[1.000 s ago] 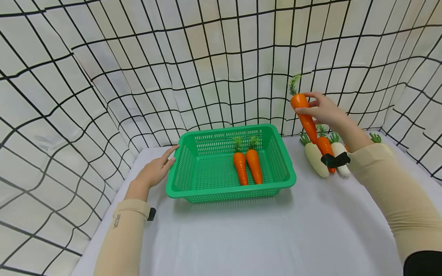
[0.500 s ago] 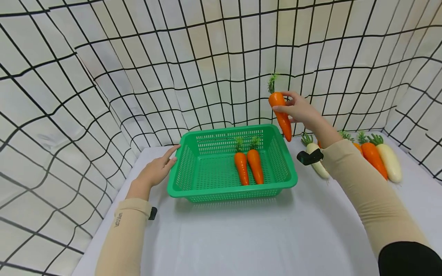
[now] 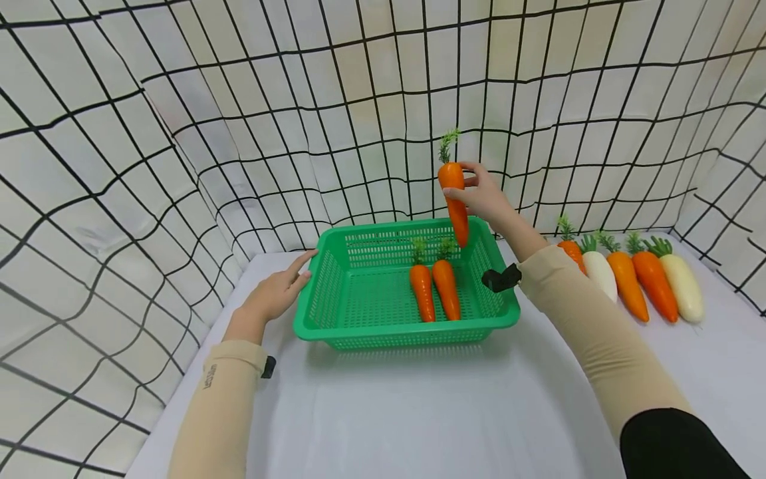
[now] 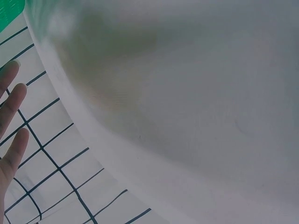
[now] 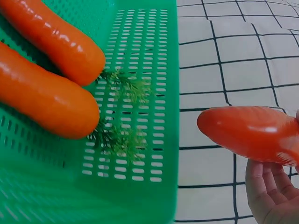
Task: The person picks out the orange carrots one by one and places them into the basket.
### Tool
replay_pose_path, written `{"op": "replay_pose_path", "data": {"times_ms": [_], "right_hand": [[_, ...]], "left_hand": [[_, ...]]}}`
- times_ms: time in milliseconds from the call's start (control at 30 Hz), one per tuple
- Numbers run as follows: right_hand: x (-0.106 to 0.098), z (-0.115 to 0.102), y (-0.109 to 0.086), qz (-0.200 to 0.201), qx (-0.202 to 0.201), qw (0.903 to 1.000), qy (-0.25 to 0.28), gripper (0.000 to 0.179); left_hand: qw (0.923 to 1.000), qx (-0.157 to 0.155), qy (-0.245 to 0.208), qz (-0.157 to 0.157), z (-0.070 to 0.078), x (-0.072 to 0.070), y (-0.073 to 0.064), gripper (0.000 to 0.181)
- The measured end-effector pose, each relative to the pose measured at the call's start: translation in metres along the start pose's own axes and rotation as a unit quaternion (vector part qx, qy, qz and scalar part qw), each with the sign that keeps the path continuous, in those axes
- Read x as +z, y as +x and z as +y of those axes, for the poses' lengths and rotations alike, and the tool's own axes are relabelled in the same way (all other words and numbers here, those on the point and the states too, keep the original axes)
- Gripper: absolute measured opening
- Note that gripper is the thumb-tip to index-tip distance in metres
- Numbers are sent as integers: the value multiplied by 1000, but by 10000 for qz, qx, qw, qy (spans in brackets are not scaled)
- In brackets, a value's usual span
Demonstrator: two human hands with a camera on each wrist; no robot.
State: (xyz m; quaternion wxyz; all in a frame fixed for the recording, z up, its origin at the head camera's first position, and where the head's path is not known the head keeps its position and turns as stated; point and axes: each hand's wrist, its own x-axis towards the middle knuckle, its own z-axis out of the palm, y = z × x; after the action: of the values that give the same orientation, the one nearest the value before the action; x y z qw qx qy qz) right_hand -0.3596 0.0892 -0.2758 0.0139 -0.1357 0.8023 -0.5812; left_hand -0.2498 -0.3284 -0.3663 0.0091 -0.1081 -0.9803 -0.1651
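A carrot (image 3: 453, 196) with a leafy green top hangs tip-down in my right hand (image 3: 481, 196), pinched between thumb and fingers above the basket's back right rim. The right wrist view shows the same carrot (image 5: 252, 133) just past the rim. Inside the green plastic basket (image 3: 407, 334), two more carrots (image 3: 422, 293) lie side by side on the right half. My left hand (image 3: 276, 293) touches the basket's left rim with its fingers extended. Its fingers (image 4: 14, 107) appear at the edge of the left wrist view, away from the basket.
On the right of the white table (image 3: 407, 412) lies a row of carrots (image 3: 655, 283) and white radishes (image 3: 682, 286), partly hidden by the right forearm. A black grid net (image 3: 371, 106) over white cloth stands behind and along both sides.
My right hand has carried the carrot leftward from above the vegetable row to over the basket's back right. The left hand has stayed at the rim.
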Motion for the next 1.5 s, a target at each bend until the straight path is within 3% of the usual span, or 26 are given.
{"op": "replay_pose_path", "data": {"times_ms": [367,833,1000,1233,1500], "right_hand": [[23,8,8,-81,-195,9997,152,73],[61,21,12,-691,-345,9967,252,73],[68,25,12,-896,-442,9945,306,64],[77,25,10,-1117,-416,9928,-131,57],[87,24,9,-1472,-297,9881,-321,62]], "left_hand": [[10000,-12,1,34,0,0,0,61],[10000,-15,-37,22,-1,1,-1,61],[10000,2,-35,-4,0,1,1,60],[10000,2,-45,10,-1,1,1,61],[10000,22,-65,43,0,1,1,61]]}}
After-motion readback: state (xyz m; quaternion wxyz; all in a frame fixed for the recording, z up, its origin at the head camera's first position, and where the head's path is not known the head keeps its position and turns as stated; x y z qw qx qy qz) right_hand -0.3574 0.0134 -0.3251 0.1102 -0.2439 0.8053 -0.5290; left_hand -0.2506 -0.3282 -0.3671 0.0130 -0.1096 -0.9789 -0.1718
